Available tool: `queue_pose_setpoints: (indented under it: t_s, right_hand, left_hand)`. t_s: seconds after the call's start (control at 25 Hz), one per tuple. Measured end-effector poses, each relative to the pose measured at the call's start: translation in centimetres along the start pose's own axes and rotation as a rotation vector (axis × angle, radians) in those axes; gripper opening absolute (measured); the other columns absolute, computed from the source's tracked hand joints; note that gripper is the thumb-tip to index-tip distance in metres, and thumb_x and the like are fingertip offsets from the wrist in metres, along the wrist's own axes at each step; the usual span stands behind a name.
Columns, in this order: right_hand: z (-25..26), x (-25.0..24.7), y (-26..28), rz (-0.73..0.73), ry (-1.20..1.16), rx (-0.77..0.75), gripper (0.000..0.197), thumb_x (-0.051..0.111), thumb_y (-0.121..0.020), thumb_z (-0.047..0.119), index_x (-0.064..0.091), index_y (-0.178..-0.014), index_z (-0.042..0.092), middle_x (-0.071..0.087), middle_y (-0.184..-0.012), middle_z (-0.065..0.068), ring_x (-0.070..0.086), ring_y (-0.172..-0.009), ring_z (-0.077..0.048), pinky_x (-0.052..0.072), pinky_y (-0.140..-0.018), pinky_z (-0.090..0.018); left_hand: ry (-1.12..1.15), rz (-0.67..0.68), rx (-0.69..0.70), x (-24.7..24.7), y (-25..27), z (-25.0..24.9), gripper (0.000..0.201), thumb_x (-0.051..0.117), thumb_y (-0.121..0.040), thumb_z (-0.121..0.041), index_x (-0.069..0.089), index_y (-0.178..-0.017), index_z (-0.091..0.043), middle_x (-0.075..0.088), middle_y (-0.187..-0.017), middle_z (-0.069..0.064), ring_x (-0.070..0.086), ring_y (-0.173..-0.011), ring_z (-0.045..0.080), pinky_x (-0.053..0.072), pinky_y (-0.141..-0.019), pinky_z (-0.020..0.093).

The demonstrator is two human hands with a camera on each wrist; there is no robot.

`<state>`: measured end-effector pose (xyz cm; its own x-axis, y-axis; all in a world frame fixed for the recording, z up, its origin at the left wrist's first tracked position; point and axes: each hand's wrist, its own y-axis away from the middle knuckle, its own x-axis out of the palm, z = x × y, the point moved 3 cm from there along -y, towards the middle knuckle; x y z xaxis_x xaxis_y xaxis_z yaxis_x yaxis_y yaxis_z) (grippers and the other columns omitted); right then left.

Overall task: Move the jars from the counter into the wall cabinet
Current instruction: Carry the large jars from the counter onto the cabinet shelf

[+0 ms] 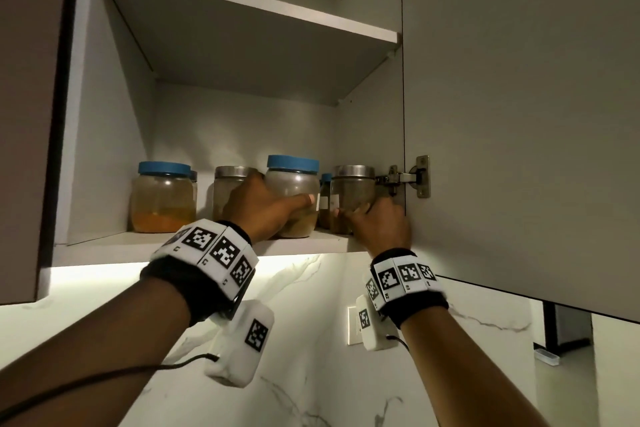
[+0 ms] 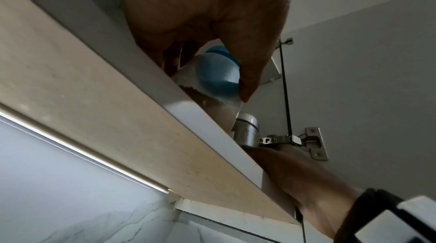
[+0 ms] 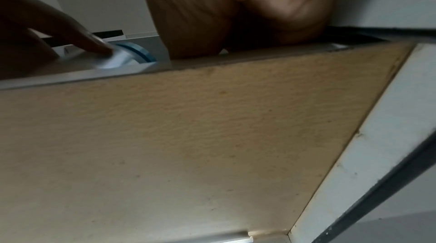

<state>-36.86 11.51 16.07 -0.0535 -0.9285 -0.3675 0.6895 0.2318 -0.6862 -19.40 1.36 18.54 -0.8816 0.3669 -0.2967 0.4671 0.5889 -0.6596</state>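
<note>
Several jars stand on the lower shelf [image 1: 114,246] of the open wall cabinet. My left hand [image 1: 277,204] grips a blue-lidded jar [image 1: 294,184] of brownish powder at the shelf's middle, thumb across its front. The left wrist view shows that blue-lidded jar [image 2: 217,77] under my thumb [image 2: 247,83]. My right hand [image 1: 363,210] grips the base of a steel-lidded jar [image 1: 353,187] at the shelf's right end, beside the hinge. In the right wrist view my fingers are hidden behind the shelf edge [image 3: 94,75], and only the blue-lidded jar [image 3: 132,56] shows.
A blue-lidded jar of orange powder [image 1: 162,198] stands at the left. Another steel-lidded jar [image 1: 228,184] sits behind my left hand, and a small jar [image 1: 325,204] between the two held ones. The open door [image 1: 519,114] and its hinge [image 1: 415,178] flank the right. The upper shelf [image 1: 242,7] is bare.
</note>
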Motion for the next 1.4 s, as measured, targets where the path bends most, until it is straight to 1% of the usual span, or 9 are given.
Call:
queue_pose_setpoints:
  t_s: [0.16, 0.32, 0.44, 0.6, 0.8, 0.88, 1.0, 1.2, 1.4]
  right_hand:
    - [0.2, -0.5, 0.2, 0.002, -0.006, -0.006, 0.043, 0.070, -0.078, 0.050, 0.063, -0.082, 0.008, 0.058, -0.072, -0.004, 0.057, -0.066, -0.023, 0.041, -0.059, -0.024]
    - [0.2, -0.3, 0.2, 0.030, 0.021, -0.042, 0.036, 0.068, -0.080, 0.044, 0.063, -0.079, 0.009, 0.060, -0.071, -0.004, 0.060, -0.066, -0.023, 0.045, -0.057, -0.025]
    - [0.2, -0.2, 0.1, 0.019, 0.037, -0.063, 0.032, 0.067, -0.080, 0.041, 0.065, -0.078, 0.009, 0.060, -0.071, -0.004, 0.061, -0.066, -0.024, 0.047, -0.059, -0.026]
    - [0.1, -0.2, 0.1, 0.025, 0.035, -0.065, 0.030, 0.068, -0.080, 0.038, 0.065, -0.078, 0.009, 0.060, -0.070, -0.003, 0.058, -0.064, -0.022, 0.041, -0.057, -0.023]
    - [0.0, 0.1, 0.0, 0.039, 0.003, -0.062, 0.031, 0.067, -0.080, 0.038, 0.058, -0.065, 0.013, 0.057, -0.062, -0.001, 0.058, -0.062, -0.022, 0.032, -0.047, -0.017]
    - [0.1, -0.2, 0.2, 0.039, -0.008, -0.067, 0.034, 0.066, -0.081, 0.038, 0.052, -0.060, 0.014, 0.052, -0.058, 0.000, 0.057, -0.061, -0.023, 0.033, -0.048, -0.018]
    - [0.4, -0.4, 0.3, 0.036, 0.005, -0.073, 0.037, 0.069, -0.077, 0.045, 0.064, -0.073, 0.008, 0.056, -0.065, -0.003, 0.055, -0.063, -0.023, 0.038, -0.057, -0.022]
    - [0.2, -0.2, 0.2, 0.028, -0.034, -0.083, 0.037, 0.068, -0.075, 0.042, 0.067, -0.077, 0.005, 0.067, -0.073, -0.010, 0.063, -0.068, -0.027, 0.042, -0.058, -0.024]
    - [0.1, 0.2, -0.2, 0.033, -0.026, -0.061, 0.042, 0.073, -0.069, 0.048, 0.068, -0.077, 0.007, 0.070, -0.075, -0.009, 0.066, -0.069, -0.027, 0.047, -0.060, -0.024]
  left_hand:
    - [-0.051, 0.002, -0.024, 1.8, -1.4, 0.1, 0.097, 0.070, -0.040, -0.067, 0.051, -0.122, -0.019, 0.065, -0.108, 0.002, 0.063, -0.094, 0.023, 0.053, -0.086, 0.044]
    - [-0.093, -0.022, -0.037, 2.7, -1.9, 0.5, 0.069, 0.075, -0.066, -0.049, 0.051, -0.122, -0.017, 0.064, -0.110, 0.004, 0.062, -0.096, 0.023, 0.050, -0.089, 0.040]
    - [-0.133, -0.012, -0.021, 3.1, -2.1, 0.7, 0.071, 0.076, -0.065, -0.051, 0.052, -0.123, -0.017, 0.064, -0.113, 0.003, 0.062, -0.097, 0.022, 0.050, -0.090, 0.039]
    - [-0.183, 0.094, 0.019, 3.5, -1.7, 0.1, 0.038, 0.082, -0.063, -0.022, 0.055, -0.089, -0.027, 0.065, -0.097, 0.002, 0.062, -0.094, 0.021, 0.051, -0.087, 0.037]
    - [-0.238, 0.207, 0.085, 3.4, -0.5, -1.1, 0.031, 0.072, -0.077, -0.014, 0.045, -0.076, -0.028, 0.052, -0.079, -0.011, 0.051, -0.078, 0.009, 0.041, -0.068, 0.022]
    - [-0.268, 0.224, 0.123, 3.5, -0.1, -1.5, 0.024, 0.071, -0.079, -0.015, 0.051, -0.086, -0.024, 0.056, -0.088, -0.006, 0.054, -0.086, 0.013, 0.042, -0.078, 0.026]
    - [-0.286, 0.213, 0.121, 3.5, 0.0, -1.8, 0.034, 0.072, -0.078, -0.015, 0.056, -0.108, -0.015, 0.056, -0.096, -0.001, 0.054, -0.097, 0.020, 0.043, -0.083, 0.028]
    - [-0.194, 0.195, 0.078, 3.4, -0.3, -0.9, 0.035, 0.074, -0.075, -0.014, 0.044, -0.078, -0.032, 0.049, -0.078, -0.014, 0.050, -0.081, 0.012, 0.039, -0.075, 0.025]
    - [-0.179, 0.176, 0.053, 3.5, -0.9, 0.0, 0.043, 0.076, -0.073, -0.021, 0.045, -0.101, -0.030, 0.055, -0.095, -0.006, 0.054, -0.092, 0.016, 0.044, -0.083, 0.029]
